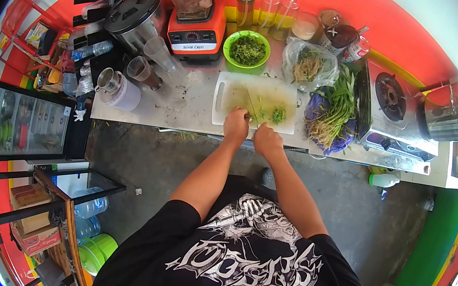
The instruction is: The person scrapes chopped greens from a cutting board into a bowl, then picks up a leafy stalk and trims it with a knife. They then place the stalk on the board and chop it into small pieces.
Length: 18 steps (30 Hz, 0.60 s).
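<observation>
A white cutting board [226, 99] lies at the counter's front edge. My left hand [236, 125] is closed at its lower part, with a dark handle at the fingers. From there a thin knife blade [251, 98] points up and left across the board. My right hand [267, 139] is closed beside it at the board's front edge; what its fingers pinch is too small to tell. Chopped greens [279, 114] form a small pile right of the blade, with a few bits [262, 113] nearer the hands. A green bowl [247, 49] of cut greens stands behind the board.
Right of the board, leafy greens with roots [332, 113] lie on purple wrapping. Behind are a plastic bag [308, 66] of roots and pump bottles [269, 8]. A gas stove [389, 104] holds a pot [450, 112]. At left stand a red blender [195, 36] and plastic cups [144, 72].
</observation>
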### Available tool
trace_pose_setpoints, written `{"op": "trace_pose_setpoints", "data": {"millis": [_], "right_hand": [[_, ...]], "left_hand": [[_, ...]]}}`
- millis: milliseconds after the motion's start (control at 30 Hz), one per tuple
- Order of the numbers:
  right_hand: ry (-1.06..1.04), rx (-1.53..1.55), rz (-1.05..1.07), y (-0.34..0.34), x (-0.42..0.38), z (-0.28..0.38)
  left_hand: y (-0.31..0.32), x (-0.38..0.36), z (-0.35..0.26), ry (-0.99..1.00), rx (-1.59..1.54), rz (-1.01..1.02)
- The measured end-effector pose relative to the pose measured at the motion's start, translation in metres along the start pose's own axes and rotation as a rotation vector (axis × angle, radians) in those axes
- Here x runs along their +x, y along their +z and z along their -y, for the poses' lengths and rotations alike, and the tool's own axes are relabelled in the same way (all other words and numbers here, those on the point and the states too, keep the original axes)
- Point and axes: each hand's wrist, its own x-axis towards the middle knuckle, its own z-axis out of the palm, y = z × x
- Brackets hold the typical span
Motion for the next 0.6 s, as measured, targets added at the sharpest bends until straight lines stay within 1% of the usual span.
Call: {"op": "trace_pose_setpoints", "data": {"millis": [67, 100, 167, 200, 267, 400, 500, 567, 600], "right_hand": [[0.047, 0.046, -0.042, 0.009, -0.008, 0.001], [0.046, 0.044, -0.041, 0.013, -0.009, 0.002], [0.087, 0.122, -0.039, 0.021, -0.007, 0.004], [0.085, 0.126, -0.035, 0.019, -0.005, 0.003], [-0.012, 0.027, -0.017, 0.012, 0.002, 0.0], [-0.042, -0.003, -0.008, 0.005, 0.0, -0.002], [0.024, 0.047, -0.054, 0.015, -0.008, 0.002], [0.074, 0.134, -0.063, 0.019, -0.008, 0.005], [0.078, 0.138, -0.06, 0.018, -0.006, 0.005]], "left_hand": [[0.006, -0.002, 0.0, 0.062, 0.049, -0.041], [0.008, -0.004, 0.0, 0.061, 0.048, -0.041], [0.011, -0.007, 0.003, 0.158, 0.102, -0.079], [0.01, -0.008, 0.004, 0.156, 0.107, -0.076], [0.01, -0.009, 0.007, 0.234, 0.16, -0.038], [0.009, -0.012, 0.011, 0.235, 0.223, 0.02], [0.013, -0.012, 0.016, 0.277, 0.199, -0.034], [0.01, -0.014, 0.012, 0.218, 0.119, -0.1], [0.007, -0.014, 0.01, 0.218, 0.12, -0.095]]}}
